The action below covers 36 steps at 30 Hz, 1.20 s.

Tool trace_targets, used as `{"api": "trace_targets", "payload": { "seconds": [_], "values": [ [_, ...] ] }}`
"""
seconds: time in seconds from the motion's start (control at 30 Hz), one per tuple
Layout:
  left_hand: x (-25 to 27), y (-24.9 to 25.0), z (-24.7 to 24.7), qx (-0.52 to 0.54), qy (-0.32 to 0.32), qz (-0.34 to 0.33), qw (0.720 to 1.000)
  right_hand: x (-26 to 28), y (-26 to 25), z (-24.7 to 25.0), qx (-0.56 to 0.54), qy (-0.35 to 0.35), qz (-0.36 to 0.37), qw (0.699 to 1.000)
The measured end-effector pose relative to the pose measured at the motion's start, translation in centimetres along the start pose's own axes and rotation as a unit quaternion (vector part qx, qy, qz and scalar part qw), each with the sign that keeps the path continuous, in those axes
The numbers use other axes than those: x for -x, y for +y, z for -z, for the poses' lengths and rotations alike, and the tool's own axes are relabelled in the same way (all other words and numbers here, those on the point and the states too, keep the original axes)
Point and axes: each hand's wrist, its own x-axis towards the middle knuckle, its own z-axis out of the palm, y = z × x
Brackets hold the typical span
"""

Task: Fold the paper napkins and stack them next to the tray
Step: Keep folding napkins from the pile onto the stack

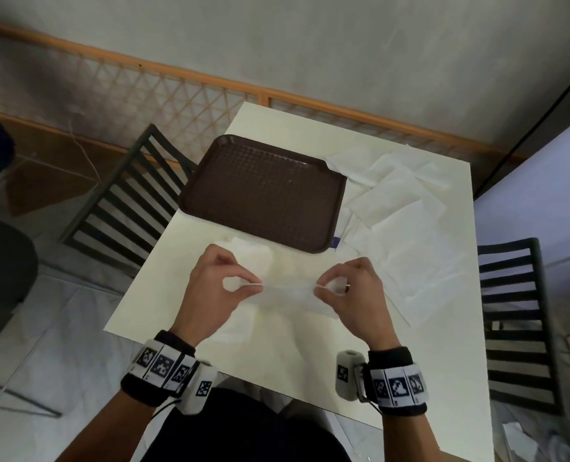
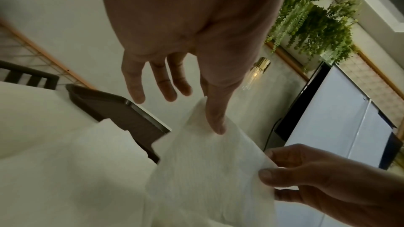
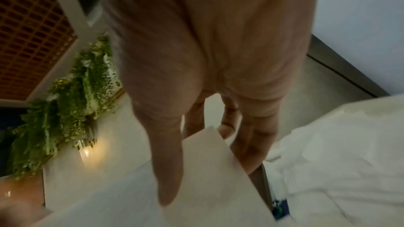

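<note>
A white paper napkin (image 1: pixel 288 296) hangs above the white table (image 1: pixel 310 371), just in front of the brown tray (image 1: pixel 263 191). My left hand (image 1: pixel 258 285) pinches its left top corner and my right hand (image 1: pixel 316 287) pinches its right top corner. In the left wrist view the napkin (image 2: pixel 207 170) drapes down from my left thumb, with my right hand's fingers (image 2: pixel 284 175) on its other corner. In the right wrist view the napkin (image 3: pixel 210 170) is held between thumb and fingers. A folded napkin (image 1: pixel 253 255) lies below the tray's near edge, partly hidden by my left hand.
Several unfolded white napkins (image 1: pixel 400 215) lie spread to the right of the tray. Dark slatted chairs stand at the table's left (image 1: pixel 127 198) and right (image 1: pixel 516 315). A wooden lattice rail (image 1: pixel 177 91) runs along the wall behind.
</note>
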Motion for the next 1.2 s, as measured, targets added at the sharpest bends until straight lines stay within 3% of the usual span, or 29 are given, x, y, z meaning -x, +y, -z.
{"api": "trace_targets", "payload": {
  "seconds": [0.13,0.23,0.3,0.43,0.57,0.7,0.83,0.93,1.1,1.2],
  "values": [
    [1.5,-0.4,2.2,0.030,-0.040,0.052,0.997,-2.0,-1.4,2.2,0.053,-0.100,0.055,0.992],
    [2.4,-0.6,3.3,0.044,-0.042,0.087,0.994,-5.1,-4.0,2.2,-0.110,-0.096,0.069,0.987],
    [3.2,-1.5,3.3,0.026,-0.009,0.111,0.993,-7.2,-5.7,0.3,-0.173,-0.095,0.071,0.978],
    [4.9,-5.3,2.1,-0.042,0.035,0.155,0.986,-11.6,-7.3,-5.7,-0.078,-0.152,0.077,0.982],
    [6.0,-7.9,0.3,-0.150,0.006,0.213,0.965,-14.1,-7.2,-11.9,-0.007,-0.182,0.068,0.981],
    [5.7,-7.7,-0.6,-0.217,-0.017,0.247,0.944,-13.5,-5.8,-14.1,0.049,-0.190,0.085,0.977],
    [4.3,-4.6,-1.6,-0.209,0.016,0.192,0.959,-11.4,-4.3,-9.3,0.026,-0.077,0.119,0.990],
    [2.1,-1.4,-3.4,-0.165,-0.001,0.137,0.977,-10.6,-0.6,-3.1,0.024,0.004,0.114,0.993],
    [-2.0,4.0,-9.8,-0.112,-0.039,0.097,0.988,-14.6,10.7,7.0,0.066,0.099,-0.012,0.993],
    [-5.3,7.2,-15.0,-0.066,-0.053,0.107,0.991,-17.6,16.3,11.5,0.064,0.117,-0.087,0.987]
  ]
}}
